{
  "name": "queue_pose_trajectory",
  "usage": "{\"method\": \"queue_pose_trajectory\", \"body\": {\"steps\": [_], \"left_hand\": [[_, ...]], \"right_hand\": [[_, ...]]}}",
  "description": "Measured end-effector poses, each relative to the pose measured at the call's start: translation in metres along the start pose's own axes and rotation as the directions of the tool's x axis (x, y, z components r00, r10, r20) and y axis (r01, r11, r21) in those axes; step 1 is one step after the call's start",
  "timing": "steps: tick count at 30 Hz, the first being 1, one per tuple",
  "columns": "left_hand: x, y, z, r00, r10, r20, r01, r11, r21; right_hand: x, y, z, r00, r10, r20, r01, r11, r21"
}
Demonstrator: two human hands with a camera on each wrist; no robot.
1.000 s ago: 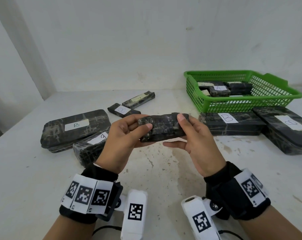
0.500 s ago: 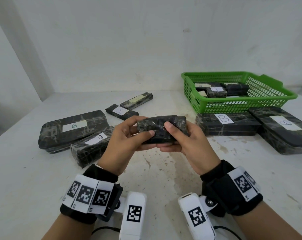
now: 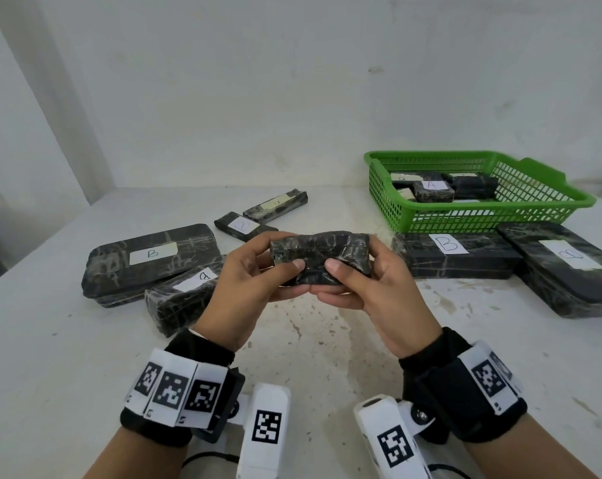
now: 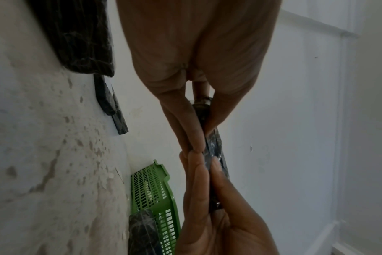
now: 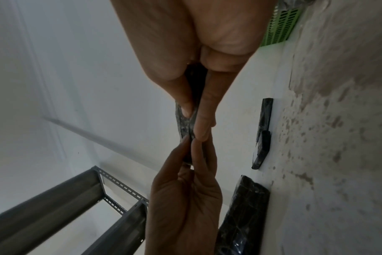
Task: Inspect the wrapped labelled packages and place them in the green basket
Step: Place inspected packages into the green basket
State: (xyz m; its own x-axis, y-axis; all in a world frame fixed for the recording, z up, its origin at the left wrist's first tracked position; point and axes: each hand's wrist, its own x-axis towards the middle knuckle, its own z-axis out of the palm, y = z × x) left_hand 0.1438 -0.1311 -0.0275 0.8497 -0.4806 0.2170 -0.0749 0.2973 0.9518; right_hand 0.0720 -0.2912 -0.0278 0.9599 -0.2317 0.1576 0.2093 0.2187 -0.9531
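Package (image 3: 322, 257) held above the table (image 3: 310, 340), between both hands, long side across, no label visible on the side facing the head camera. Left hand (image 3: 247, 285) pinches its left end, thumb on front, fingers behind; right hand (image 3: 372, 288) pinches the right end the same way, thumb tips almost meeting. Green basket (image 3: 482, 216) sits far right with several packages inside. Two B-labelled packages (image 3: 455, 257) lie just in front of it; four more packages (image 3: 151, 261) lie on the left.
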Motion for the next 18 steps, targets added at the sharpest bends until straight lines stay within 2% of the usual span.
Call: {"method": "queue_pose_trajectory", "body": {"steps": [5, 10, 12, 18], "left_hand": [[0.0007, -0.0009, -0.0027, 1.0, 0.005, -0.026, -0.005, 1.0, -0.03], [-0.0011, 0.0001, 0.0029, 0.999, -0.022, 0.03, 0.024, 0.995, -0.097], [-0.0004, 0.0, 0.0035, 1.0, -0.012, 0.006, 0.012, 0.996, -0.086], [0.0025, -0.0018, -0.0036, 0.999, -0.008, -0.042, 0.008, 1.0, -0.01]], "right_hand": [[-0.0026, -0.0083, 0.0043, 0.999, 0.042, 0.03, -0.043, 0.999, 0.033], [-0.0018, -0.0058, -0.0006, 0.999, -0.021, -0.034, 0.021, 1.0, -0.003], [-0.0018, -0.0047, -0.001, 0.999, -0.02, -0.034, 0.02, 1.0, -0.006], [-0.0006, -0.0066, 0.0016, 0.997, 0.076, 0.026, -0.076, 0.997, 0.017]]}}
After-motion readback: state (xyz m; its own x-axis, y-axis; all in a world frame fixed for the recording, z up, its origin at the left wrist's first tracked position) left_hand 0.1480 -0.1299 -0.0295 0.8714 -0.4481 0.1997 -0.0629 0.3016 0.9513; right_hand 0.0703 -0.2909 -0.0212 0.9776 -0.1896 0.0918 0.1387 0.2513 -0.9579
